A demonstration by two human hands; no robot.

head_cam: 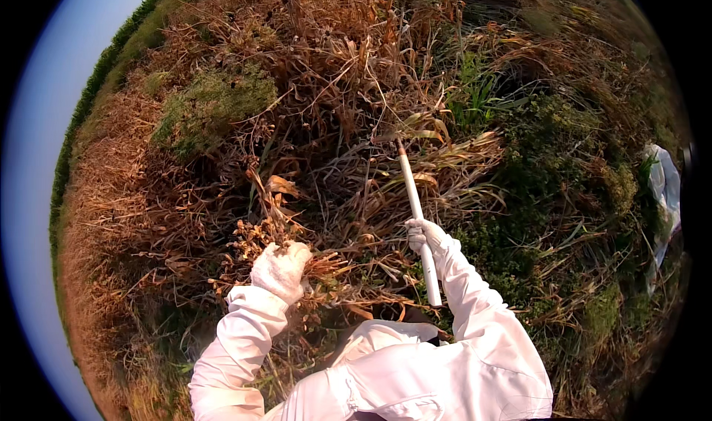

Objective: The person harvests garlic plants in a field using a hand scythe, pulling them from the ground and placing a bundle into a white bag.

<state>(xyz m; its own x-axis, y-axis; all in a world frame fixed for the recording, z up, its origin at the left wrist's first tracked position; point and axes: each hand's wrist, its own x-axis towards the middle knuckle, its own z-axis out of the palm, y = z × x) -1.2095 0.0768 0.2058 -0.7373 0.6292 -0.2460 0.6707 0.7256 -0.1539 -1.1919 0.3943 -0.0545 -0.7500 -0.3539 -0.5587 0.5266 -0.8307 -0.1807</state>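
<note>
My left hand [282, 271], in a pale work glove, is closed around a bundle of dried plant stalks [328, 265]. Brown leaves and seed heads stick out above the fist, and cut-looking stem ends point right. My right hand [421, 235], also gloved, grips a hand tool by its straight white handle [410, 185]. The handle slants up and slightly left, with its butt end below the hand. A rusty brown collar shows at the far end; the tool's head is mostly lost among dry leaves, so its shape cannot be told.
Flattened dry stalks [473, 154] lie beyond the tool. Standing brown growth [345, 82] rises ahead, with a feathery green weed [217, 107] to the left. Low green plants [534, 171] cover the right side. A clear plastic sheet or bag [663, 193] lies at far right.
</note>
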